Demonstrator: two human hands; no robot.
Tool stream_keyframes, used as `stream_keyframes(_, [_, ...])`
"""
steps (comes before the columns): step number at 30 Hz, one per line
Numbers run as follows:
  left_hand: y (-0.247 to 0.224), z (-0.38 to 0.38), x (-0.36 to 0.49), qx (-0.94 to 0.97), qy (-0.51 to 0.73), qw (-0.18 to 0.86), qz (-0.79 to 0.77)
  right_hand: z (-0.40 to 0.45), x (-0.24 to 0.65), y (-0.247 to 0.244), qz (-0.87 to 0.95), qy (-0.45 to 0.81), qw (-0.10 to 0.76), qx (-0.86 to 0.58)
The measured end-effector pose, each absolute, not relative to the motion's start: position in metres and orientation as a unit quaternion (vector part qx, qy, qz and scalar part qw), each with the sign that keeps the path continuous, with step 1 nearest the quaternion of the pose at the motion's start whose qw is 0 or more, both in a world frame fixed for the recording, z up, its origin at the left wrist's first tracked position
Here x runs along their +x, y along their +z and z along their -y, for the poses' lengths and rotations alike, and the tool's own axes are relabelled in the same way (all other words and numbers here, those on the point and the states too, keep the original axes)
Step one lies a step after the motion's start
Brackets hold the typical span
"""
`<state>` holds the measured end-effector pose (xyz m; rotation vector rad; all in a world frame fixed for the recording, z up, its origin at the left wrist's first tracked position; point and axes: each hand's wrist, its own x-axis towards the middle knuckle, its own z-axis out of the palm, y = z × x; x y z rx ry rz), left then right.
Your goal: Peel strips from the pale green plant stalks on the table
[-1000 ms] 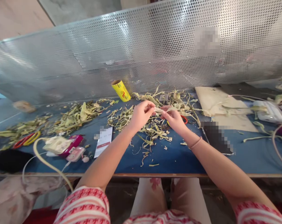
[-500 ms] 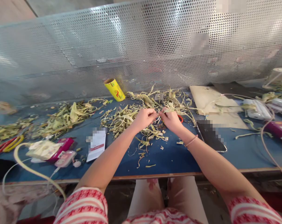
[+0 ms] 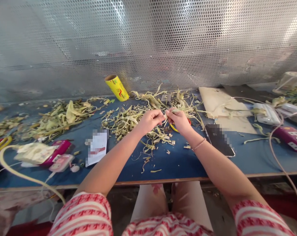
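Over a heap of dried pale-green plant strips (image 3: 128,123), my two hands work close together with fingertips pinched. My left hand (image 3: 150,122) is closed, and what its fingers pinch is too small to name. My right hand (image 3: 178,120) is closed beside it, thumb and finger pressed on a thin pale strip of dried plant. Under the right hand, a yellow handle loop (image 3: 173,127) and a bit of red show, apparently scissors partly hidden by the hand. Small plant scraps (image 3: 155,170) lie on the blue tabletop (image 3: 173,164) nearer me.
A yellow cardboard tube (image 3: 117,88) stands tilted near the perforated metal screen (image 3: 138,39). Two phones lie either side, one lit (image 3: 97,147), one dark (image 3: 219,139). Another plant pile (image 3: 62,119), a plugged power strip (image 3: 37,152), cables and cardboard (image 3: 224,103) are around.
My hands have drawn slightly apart at the fingertips. The yellow handle loop now shows under my right hand. The whole view has shifted a little.
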<state>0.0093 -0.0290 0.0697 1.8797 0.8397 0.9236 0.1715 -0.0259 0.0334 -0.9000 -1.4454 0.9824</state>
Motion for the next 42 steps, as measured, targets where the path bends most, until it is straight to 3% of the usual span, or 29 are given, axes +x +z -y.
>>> stream_keyframes(3, [0.080, 0.036, 0.001, 0.739, 0.385, 0.409, -0.372, 0.023, 0.188, 0.035, 0.679, 0.365, 0.471, -0.429])
stream_keyframes(5, [0.078, 0.033, -0.007, 0.660, 0.431, 0.475, -0.392, 0.020, 0.201, 0.030, 0.720, 0.269, 0.377, -0.518])
stream_keyframes(7, [0.068, 0.025, -0.016, 0.557, 0.477, 0.554, -0.394, 0.017, 0.209, 0.021, 0.726, 0.112, 0.232, -0.637])
stream_keyframes(9, [0.054, 0.016, -0.026, 0.468, 0.516, 0.592, -0.405, 0.014, 0.211, 0.010, 0.720, 0.040, 0.087, -0.687])
stream_keyframes(11, [0.039, 0.008, -0.034, 0.414, 0.531, 0.614, -0.413, 0.012, 0.208, 0.002, 0.723, 0.013, 0.033, -0.690])
stream_keyframes(19, [0.024, 0.009, -0.035, 0.409, 0.563, 0.560, -0.449, 0.013, 0.212, 0.020, 0.693, 0.070, 0.027, -0.717])
stream_keyframes(23, [0.023, 0.006, -0.036, 0.407, 0.611, 0.509, -0.449, 0.022, 0.209, 0.039, 0.700, 0.097, 0.125, -0.697])
stream_keyframes(27, [0.019, 0.000, -0.039, 0.391, 0.634, 0.492, -0.450, 0.033, 0.188, 0.039, 0.736, 0.135, 0.157, -0.644])
stream_keyframes(42, [0.005, 0.019, -0.021, 0.536, 0.548, 0.481, -0.426, 0.043, 0.163, 0.026, 0.762, 0.201, 0.199, -0.582])
